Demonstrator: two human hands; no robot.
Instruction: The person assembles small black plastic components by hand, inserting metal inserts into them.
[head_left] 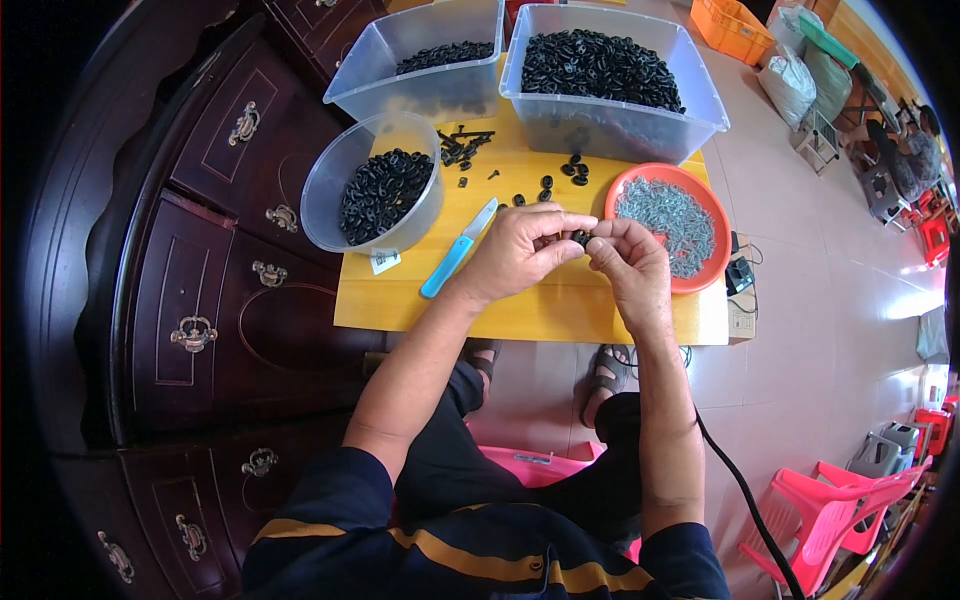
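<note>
Over the front half of the yellow table (390,300), my left hand (525,245) and my right hand (630,262) meet fingertip to fingertip. Between them they pinch a small black oval part (581,238), partly covered by the fingers. Just right of my right hand is a red bowl (712,270) heaped with small silvery metal pieces (672,222). A knife with a light blue handle (447,266) lies left of my left hand. Beyond my hands, several loose black oval parts (574,168) lie on the tabletop.
A round clear tub (318,215) of black parts stands at the table's left. Two clear bins (610,112) (360,85) with black parts sit at the back. Dark wooden drawers (190,330) line the left side. Pink chairs (810,510) stand on the floor at right.
</note>
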